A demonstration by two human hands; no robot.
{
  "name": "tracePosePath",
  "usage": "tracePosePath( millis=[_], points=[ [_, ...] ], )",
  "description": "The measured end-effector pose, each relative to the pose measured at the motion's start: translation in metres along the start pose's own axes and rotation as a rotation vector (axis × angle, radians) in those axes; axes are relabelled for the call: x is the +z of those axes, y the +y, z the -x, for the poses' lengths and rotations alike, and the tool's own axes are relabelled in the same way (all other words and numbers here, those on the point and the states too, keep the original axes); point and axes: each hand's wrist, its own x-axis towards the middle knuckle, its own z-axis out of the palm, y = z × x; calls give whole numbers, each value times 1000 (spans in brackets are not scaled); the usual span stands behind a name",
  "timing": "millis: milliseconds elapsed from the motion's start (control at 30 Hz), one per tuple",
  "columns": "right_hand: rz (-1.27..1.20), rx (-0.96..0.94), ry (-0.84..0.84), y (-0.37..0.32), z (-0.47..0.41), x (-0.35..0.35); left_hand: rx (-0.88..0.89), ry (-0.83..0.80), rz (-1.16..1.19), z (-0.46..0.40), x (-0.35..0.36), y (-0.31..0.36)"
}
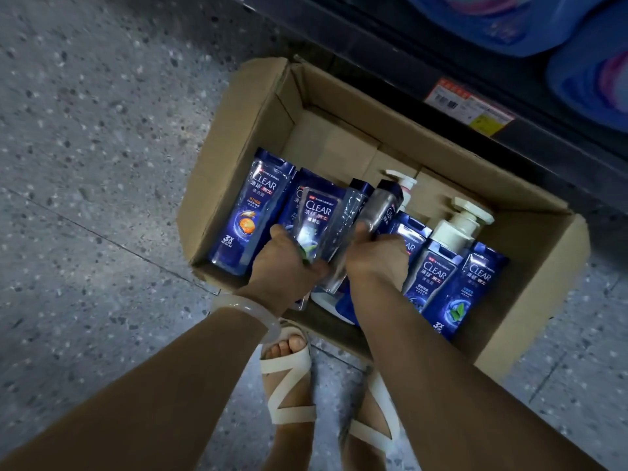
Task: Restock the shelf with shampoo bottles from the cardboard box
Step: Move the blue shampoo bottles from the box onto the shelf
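An open cardboard box (238,137) sits on the floor below me, holding several dark blue CLEAR shampoo bottles. My left hand (285,263) grips the base of one blue bottle (317,219) with a silver-grey label, lifted above the others. My right hand (377,256) grips a second bottle (384,203) just to its right, raised and tilted. Another blue bottle (251,212) with an orange emblem lies at the box's left. A white pump bottle (458,222) and more blue bottles (469,287) lie at the right.
A dark shelf edge with a price tag (469,107) runs behind the box, with large blue containers (591,76) above it. Speckled grey floor (102,164) spreads to the left. My sandalled feet (289,375) stand just before the box's near wall.
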Motion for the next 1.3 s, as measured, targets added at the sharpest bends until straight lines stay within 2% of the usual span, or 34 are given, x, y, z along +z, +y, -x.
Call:
tracePosePath(
  millis=[167, 433, 700, 833, 933, 1133, 1300],
  points=[
    [-47, 45, -57, -7, -8, -2, -32, -18, 83, -1, 0, -2],
    [-9, -111, -52, 3, 10, 5, -35, 23, 101, 0, 0, -2],
    [-131, -55, 14, 4, 6, 8, -7, 80, 134, -1, -6, -9],
    [-4, -57, -82, -5, 7, 10, 9, 85, 151, -3, -9, -11],
    [1, -87, -115, -9, 9, 13, 15, 61, 234, -2, -10, -10],
    [-147, -256, -108, -12, 18, -14, 124, 70, 376, 6, -24, 6],
    [-168, -455, -96, -40, 45, -55, 271, 91, 423, 29, -52, 40]
  ],
)
